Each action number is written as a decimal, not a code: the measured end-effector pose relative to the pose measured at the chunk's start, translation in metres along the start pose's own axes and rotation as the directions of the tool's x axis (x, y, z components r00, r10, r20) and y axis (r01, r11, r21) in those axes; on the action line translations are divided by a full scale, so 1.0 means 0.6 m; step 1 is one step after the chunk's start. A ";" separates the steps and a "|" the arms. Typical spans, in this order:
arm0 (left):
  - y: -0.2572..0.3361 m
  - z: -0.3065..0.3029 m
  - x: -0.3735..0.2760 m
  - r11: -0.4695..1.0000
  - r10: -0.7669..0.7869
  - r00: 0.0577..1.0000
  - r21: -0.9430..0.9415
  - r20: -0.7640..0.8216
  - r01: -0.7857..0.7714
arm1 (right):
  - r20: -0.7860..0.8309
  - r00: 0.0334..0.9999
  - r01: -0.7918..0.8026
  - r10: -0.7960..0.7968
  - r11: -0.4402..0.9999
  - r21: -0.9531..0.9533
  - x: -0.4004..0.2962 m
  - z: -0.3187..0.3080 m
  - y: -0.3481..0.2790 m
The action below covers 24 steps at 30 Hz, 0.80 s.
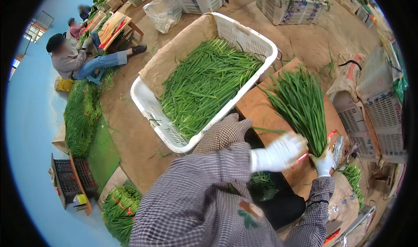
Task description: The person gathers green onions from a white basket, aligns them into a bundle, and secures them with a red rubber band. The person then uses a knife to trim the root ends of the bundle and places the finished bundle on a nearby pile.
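A bundle of long green leaves, seemingly garlic chives (303,106), lies on a brown board (258,106) before me. My right hand (323,162), in a white glove, grips the bundle at its stem end. My left hand (281,152), also gloved, is motion-blurred just left of the stems. One piece of red strip (303,157) shows at its fingertips; whether the fingers pinch it is unclear. Another bit of red strip (332,134) sticks out on the bundle's far side. Close by my right hand is a shiny metal object (338,152).
A white plastic crate (192,142) of loose green leaves (209,83) stands left of the board. Tied bundles (119,203) lie at lower left. Stacked crates (382,116) rise on the right. At upper left a seated person (68,60) is beside a low table (114,28).
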<state>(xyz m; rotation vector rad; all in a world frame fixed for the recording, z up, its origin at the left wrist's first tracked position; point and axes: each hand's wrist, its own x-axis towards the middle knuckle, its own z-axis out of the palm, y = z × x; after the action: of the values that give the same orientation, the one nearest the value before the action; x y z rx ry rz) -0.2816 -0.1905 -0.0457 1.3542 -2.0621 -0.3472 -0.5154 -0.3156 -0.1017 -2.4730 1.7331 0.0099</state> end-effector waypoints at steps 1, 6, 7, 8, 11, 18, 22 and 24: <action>-0.022 -0.060 -0.012 0.997 -0.078 0.995 -0.012 -0.059 0.078 | -0.056 0.998 0.027 -0.033 0.994 -0.103 -0.001 0.002 0.004; -0.206 -0.224 -0.146 0.800 -0.593 0.772 -0.060 -0.228 0.597 | -0.013 0.999 0.032 -0.035 0.975 -0.221 -0.010 -0.037 -0.027; -0.247 -0.233 -0.185 0.748 -0.633 0.723 0.023 -0.279 0.664 | 0.027 0.999 0.041 -0.035 0.957 -0.287 -0.008 -0.049 -0.032; -0.288 -0.239 -0.217 0.676 -0.693 0.661 0.057 -0.288 0.734 | 0.064 0.998 0.045 -0.024 0.933 -0.358 -0.007 -0.069 -0.036; -0.377 -0.239 -0.274 0.547 -0.774 0.555 0.119 -0.306 0.828 | 0.110 0.993 0.008 0.049 0.884 -0.468 -0.018 -0.112 -0.036; -0.478 -0.172 -0.188 0.527 -0.825 0.534 0.092 -0.183 0.845 | -0.191 0.823 0.552 -0.535 0.832 0.049 -0.106 -0.084 -0.230; -0.520 -0.098 -0.083 0.574 -0.782 0.568 0.062 -0.257 0.817 | 0.016 0.818 0.564 -0.574 0.808 0.170 -0.181 0.000 -0.326; -0.540 -0.087 -0.049 0.604 -0.700 0.610 0.149 -0.372 0.783 | 0.100 0.863 0.469 -0.496 0.858 0.207 -0.202 0.016 -0.338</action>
<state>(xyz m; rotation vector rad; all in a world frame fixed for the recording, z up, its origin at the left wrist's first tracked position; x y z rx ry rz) -0.0059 -0.2986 -0.1903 2.3054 -1.2292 -0.1661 -0.3664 -0.1327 -0.0828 -2.6186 0.9666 -0.0030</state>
